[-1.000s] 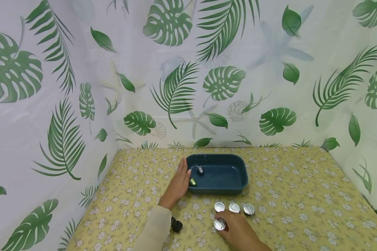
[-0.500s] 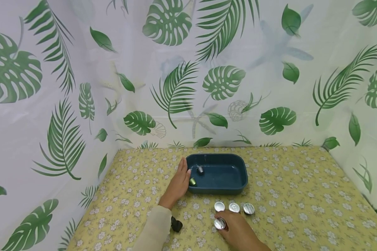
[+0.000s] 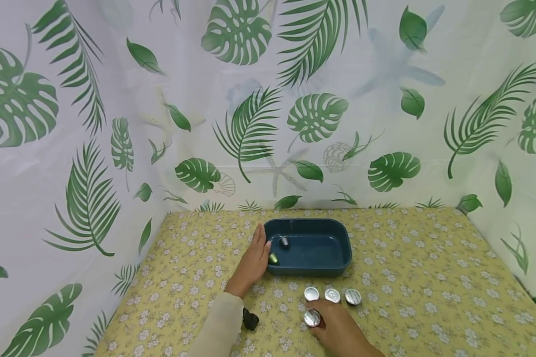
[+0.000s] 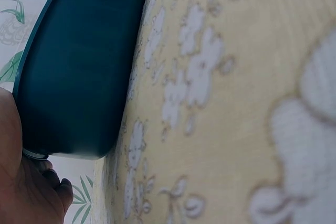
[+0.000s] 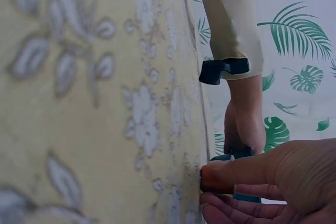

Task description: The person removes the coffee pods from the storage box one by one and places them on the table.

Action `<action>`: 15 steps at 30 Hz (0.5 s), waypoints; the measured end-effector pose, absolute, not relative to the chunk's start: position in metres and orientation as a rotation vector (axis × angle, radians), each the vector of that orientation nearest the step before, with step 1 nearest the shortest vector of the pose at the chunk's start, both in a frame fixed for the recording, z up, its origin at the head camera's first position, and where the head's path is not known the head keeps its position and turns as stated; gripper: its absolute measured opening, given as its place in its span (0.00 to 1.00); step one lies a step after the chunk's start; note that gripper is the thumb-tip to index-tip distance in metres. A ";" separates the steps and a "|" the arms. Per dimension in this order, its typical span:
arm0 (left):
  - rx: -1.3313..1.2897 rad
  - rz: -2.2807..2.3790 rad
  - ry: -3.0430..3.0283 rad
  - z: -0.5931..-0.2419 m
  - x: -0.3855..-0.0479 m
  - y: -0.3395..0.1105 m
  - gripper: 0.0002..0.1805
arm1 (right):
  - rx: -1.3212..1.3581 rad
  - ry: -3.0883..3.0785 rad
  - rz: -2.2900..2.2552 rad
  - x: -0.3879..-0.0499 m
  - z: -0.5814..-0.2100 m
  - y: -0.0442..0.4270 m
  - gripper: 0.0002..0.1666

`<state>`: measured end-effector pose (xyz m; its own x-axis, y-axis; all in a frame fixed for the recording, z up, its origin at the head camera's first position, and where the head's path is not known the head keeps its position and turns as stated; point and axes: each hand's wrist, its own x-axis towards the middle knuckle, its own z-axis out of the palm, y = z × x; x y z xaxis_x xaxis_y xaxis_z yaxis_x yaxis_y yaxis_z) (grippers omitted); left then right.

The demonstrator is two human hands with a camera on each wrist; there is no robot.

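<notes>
My left hand (image 3: 253, 259) rests along the left side of a dark blue rectangular dish (image 3: 346, 258), its fingers mostly straight and the thumb at the rim. The left wrist view shows the dish's outer wall (image 4: 79, 66) beside that hand. Two coffee capsules lie inside at the left: a dark grey capsule (image 3: 285, 241) and a green capsule (image 3: 273, 258). Below the dish, my right hand (image 3: 339, 325) pinches a coffee capsule (image 3: 311, 318), silver lid up. Its orange-brown side (image 5: 216, 180) shows between thumb and fingers in the right wrist view, at the tabletop.
Three more silver-lidded capsules stand in a row before the dish: a left one (image 3: 311, 293), a middle one (image 3: 332, 295) and a right one (image 3: 353, 297). A black strap device (image 3: 250, 319) sits by the left sleeve. Leaf-print sheeting (image 3: 259, 188) hangs behind the flowered tablecloth (image 3: 411, 277).
Almost nothing differs. Both hands, the dish and the capsules keep their places; the whole head view has shifted very slightly.
</notes>
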<state>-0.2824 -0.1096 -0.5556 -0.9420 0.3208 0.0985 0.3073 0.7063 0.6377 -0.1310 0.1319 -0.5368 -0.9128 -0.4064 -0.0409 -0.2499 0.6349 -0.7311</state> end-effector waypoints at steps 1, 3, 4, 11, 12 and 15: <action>0.531 1.077 2.883 -0.555 -0.283 -0.110 0.35 | -0.535 2.653 -1.144 -0.130 -0.534 0.132 0.30; 0.538 1.086 2.883 -0.555 -0.283 -0.110 0.34 | -0.516 2.638 -1.154 -0.129 -0.529 0.133 0.31; 0.538 1.087 2.881 -0.555 -0.284 -0.110 0.34 | -0.506 2.625 -1.164 -0.128 -0.526 0.134 0.31; 0.528 1.069 2.877 -0.554 -0.283 -0.110 0.35 | -0.480 2.613 -1.144 -0.124 -0.507 0.137 0.30; 0.532 1.074 2.878 -0.554 -0.283 -0.110 0.35 | -0.480 2.626 -1.128 -0.124 -0.505 0.137 0.29; 0.537 1.080 2.884 -0.554 -0.282 -0.109 0.34 | -0.484 2.654 -1.101 -0.123 -0.500 0.137 0.27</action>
<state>-0.2823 -0.1094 -0.5541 -0.9409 0.3222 0.1040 0.3112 0.7023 0.6402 -0.1232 0.1366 -0.5000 -0.9198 -0.3838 -0.0816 -0.2134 0.6639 -0.7168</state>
